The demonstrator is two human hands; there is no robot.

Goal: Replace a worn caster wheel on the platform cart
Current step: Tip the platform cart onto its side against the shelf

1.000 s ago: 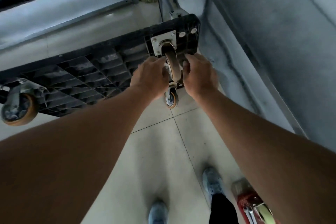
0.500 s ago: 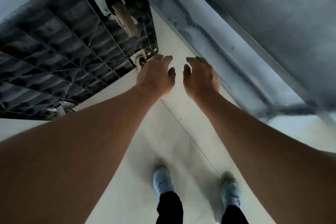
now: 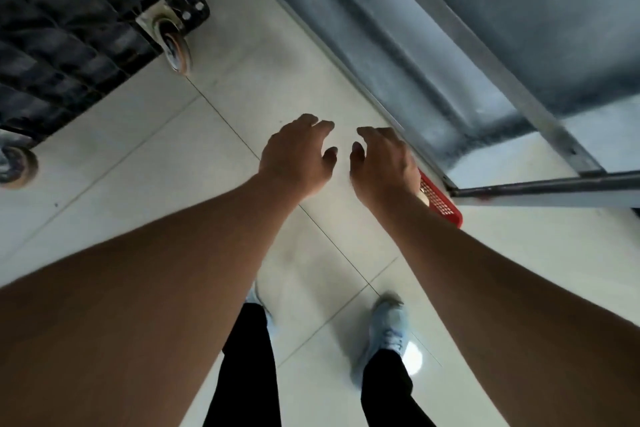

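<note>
— Two empty hands: our left hand (image 3: 298, 156) and right hand (image 3: 382, 163) hang side by side above the pale tiled floor (image 3: 173, 184), fingers loosely curled, a narrow gap between them.
— Where is the tan rubber caster wheel (image 3: 177, 50) on its steel plate?
— Up and well to the left of our left hand, bolted at a corner of the black ribbed plastic platform cart (image 3: 62, 38), whose underside faces us.
— Which step are we on?
— Between steps, we judge: going to fetch something. A red plastic mesh basket (image 3: 441, 199) lies just past our right hand, partly hidden by the wrist.
— Next move?
— Probably we reach down into that basket for a tool or the spare wheel. We cannot see what it holds.
</note>
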